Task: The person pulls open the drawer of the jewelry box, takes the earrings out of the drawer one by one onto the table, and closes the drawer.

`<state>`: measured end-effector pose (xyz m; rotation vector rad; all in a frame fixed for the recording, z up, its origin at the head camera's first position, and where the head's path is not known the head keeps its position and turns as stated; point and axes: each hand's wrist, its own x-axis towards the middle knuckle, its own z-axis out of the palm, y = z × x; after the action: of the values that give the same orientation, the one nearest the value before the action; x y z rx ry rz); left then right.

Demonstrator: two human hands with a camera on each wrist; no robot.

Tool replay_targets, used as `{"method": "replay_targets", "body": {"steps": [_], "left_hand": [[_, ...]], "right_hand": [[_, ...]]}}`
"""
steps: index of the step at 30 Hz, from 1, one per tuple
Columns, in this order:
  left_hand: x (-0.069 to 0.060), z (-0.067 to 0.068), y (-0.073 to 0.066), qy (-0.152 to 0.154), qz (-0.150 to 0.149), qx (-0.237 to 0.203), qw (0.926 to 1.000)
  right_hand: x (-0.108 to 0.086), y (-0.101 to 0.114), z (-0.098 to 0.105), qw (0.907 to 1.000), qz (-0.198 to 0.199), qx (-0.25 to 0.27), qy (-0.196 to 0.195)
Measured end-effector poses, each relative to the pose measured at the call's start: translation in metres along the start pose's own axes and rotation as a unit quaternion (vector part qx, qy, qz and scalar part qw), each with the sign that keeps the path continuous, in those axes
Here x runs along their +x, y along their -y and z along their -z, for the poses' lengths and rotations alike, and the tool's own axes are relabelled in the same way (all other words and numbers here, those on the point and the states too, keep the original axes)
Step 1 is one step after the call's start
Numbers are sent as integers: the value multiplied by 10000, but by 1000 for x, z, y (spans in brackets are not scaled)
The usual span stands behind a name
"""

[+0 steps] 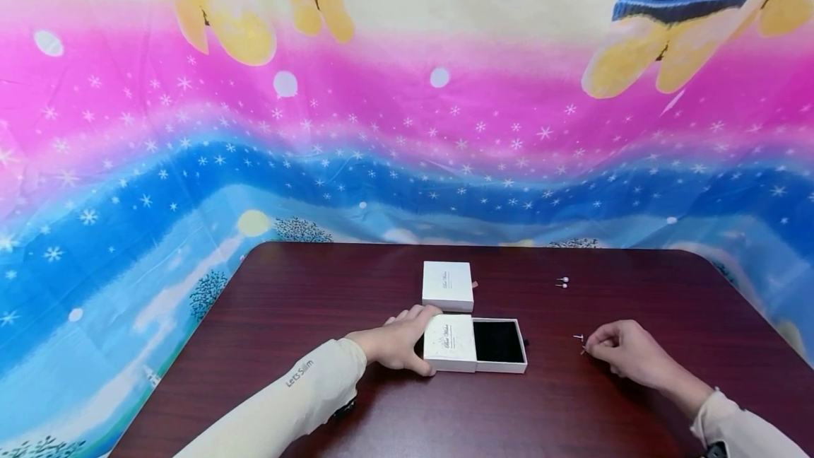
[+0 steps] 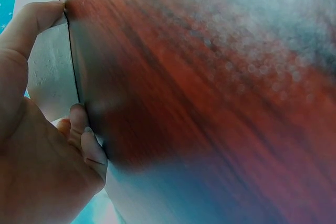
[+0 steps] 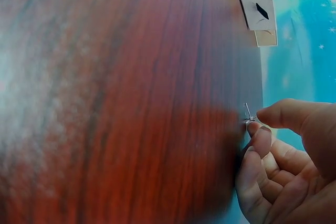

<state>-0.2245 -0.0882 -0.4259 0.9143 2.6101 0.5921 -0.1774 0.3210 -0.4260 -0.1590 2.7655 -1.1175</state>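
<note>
My left hand [image 1: 402, 343] grips the left end of a white box [image 1: 450, 343] with printed lettering, thumb at the near side and fingers at the far side. Its drawer [image 1: 523, 366] is pulled out to the right and shows a black lining. In the left wrist view, the thumb and curled fingers are against the box [image 2: 50, 72]. Over the table at the right, my right hand [image 1: 626, 353] pinches a small stud earring [image 3: 249, 118] at the tips of thumb and finger. Another small earring [image 1: 578, 336] lies just beyond those fingertips.
A second white box [image 1: 448, 285], closed, with a small ribbon tab, stands behind the first. Two stud earrings with pale round heads [image 1: 564, 285] lie at the back right. The dark red table [image 1: 305, 288] meets a patterned cloth [image 1: 407, 126] behind.
</note>
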Motion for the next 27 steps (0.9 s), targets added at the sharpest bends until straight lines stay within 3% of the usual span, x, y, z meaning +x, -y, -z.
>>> {"method": "replay_targets", "body": {"steps": [27], "left_hand": [[0,0,1,-4,9,12,10000]], "right_hand": [[-1,9,5,9997,-137,28,-189]]}}
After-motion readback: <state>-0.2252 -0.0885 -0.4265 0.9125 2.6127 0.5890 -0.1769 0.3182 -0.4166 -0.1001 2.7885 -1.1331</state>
